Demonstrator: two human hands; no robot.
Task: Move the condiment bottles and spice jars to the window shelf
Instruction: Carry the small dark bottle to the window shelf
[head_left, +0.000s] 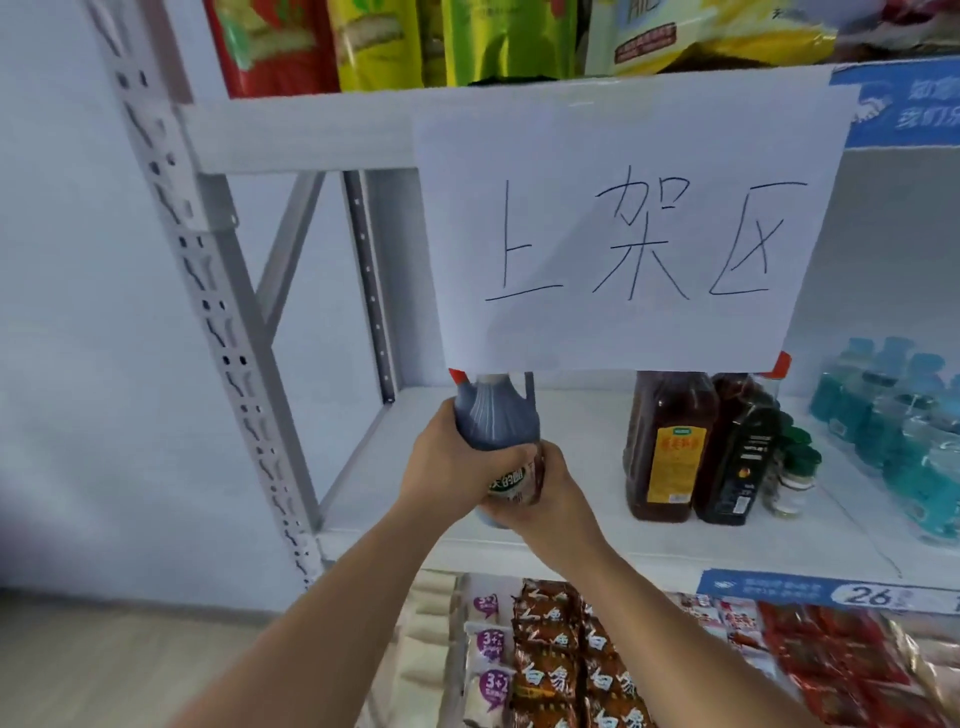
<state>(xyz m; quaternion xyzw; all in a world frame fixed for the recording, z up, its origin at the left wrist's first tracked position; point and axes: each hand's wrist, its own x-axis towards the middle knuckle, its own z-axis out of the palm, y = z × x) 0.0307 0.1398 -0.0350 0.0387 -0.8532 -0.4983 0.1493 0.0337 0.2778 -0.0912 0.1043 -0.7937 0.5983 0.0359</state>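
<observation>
Both hands hold one dark vinegar bottle (496, 421) with a handle, tilted over the left part of the white middle shelf (571, 535). My left hand (452, 462) wraps its side and my right hand (540, 493) cups its base and label. The bottle's top is hidden behind a hanging paper sign (628, 223). To the right on the same shelf stand a brown bottle with a yellow label (670, 447), a dark bottle with a black label (740, 447) and small green-capped spice jars (795, 473).
Teal-capped water bottles (893, 421) fill the shelf's right end. Snack bags (457, 41) sit on the shelf above, noodle and biscuit packs (561, 660) on the one below. A perforated steel upright (223, 322) and a white wall bound the left.
</observation>
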